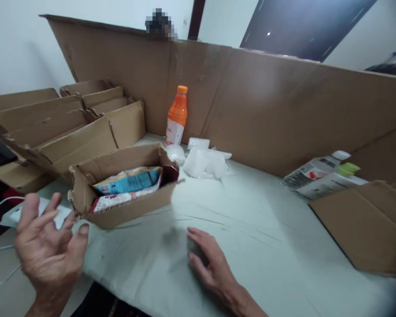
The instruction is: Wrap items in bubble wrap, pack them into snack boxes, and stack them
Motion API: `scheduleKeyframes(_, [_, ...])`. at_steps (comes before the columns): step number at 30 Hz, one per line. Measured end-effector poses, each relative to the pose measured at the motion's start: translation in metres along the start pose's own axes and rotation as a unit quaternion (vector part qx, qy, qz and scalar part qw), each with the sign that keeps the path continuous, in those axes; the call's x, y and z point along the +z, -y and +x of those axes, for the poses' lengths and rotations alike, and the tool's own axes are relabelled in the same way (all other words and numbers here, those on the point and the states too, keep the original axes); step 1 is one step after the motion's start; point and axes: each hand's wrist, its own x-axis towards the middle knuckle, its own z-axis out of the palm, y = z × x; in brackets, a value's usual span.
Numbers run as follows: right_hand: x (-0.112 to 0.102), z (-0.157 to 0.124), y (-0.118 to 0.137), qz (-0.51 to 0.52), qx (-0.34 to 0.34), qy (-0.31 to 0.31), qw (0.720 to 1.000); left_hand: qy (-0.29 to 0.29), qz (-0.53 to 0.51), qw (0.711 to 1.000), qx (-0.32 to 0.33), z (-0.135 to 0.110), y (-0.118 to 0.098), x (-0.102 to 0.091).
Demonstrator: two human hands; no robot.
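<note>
- Fingers of the left hand (49, 251) are spread and slightly curled, palm turned up, holding nothing; the hand hovers at the table's near left edge, just beside the torn corner of the small cardboard box (125, 189).
- Fingers of the right hand (211, 264) lie flat and loosely together, palm down on the pale table (251, 246) near its front edge, gripping nothing.
- Small cardboard box sits open toward the left side of the table, between the two hands and farther back; packets (128, 185) with blue and red printing lie inside it.
- Behind the box, toward the back edge, lie clear plastic bags (204, 160), and an orange bottle (177, 116) stands upright against the tall cardboard wall (267, 101).
- At the right edge, a printed carton (317, 178) lies beside a flat cardboard sheet (366, 229).
</note>
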Motion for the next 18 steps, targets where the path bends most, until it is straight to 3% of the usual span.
scheduleKeyframes(2, [0.000,0.016,-0.003,0.009,0.042,-0.003,0.999,0.002,-0.052,0.996,-0.078,-0.008,0.005,-0.014])
scheduleKeyframes(7, [0.021,0.072,0.005,0.095,0.111,0.037,0.989,0.132,-0.089,0.941,-0.300,-0.019,0.044,-0.013])
scheduleKeyframes(10, [0.033,0.088,0.012,0.137,0.108,0.055,0.983,0.163,-0.093,0.931,-0.313,-0.024,0.055,-0.005])
scheduleKeyframes(13, [0.030,0.076,0.012,0.151,0.130,0.028,0.980,0.176,-0.099,0.933,-0.297,-0.025,0.049,0.008])
scheduleKeyframes(15, [0.018,0.060,0.005,0.148,0.168,-0.003,0.975,0.214,-0.103,0.923,-0.303,-0.025,0.038,0.026])
scheduleKeyframes(18, [-0.005,0.040,-0.013,0.158,0.230,-0.055,0.959,0.285,-0.134,0.902,-0.295,-0.022,0.020,0.069])
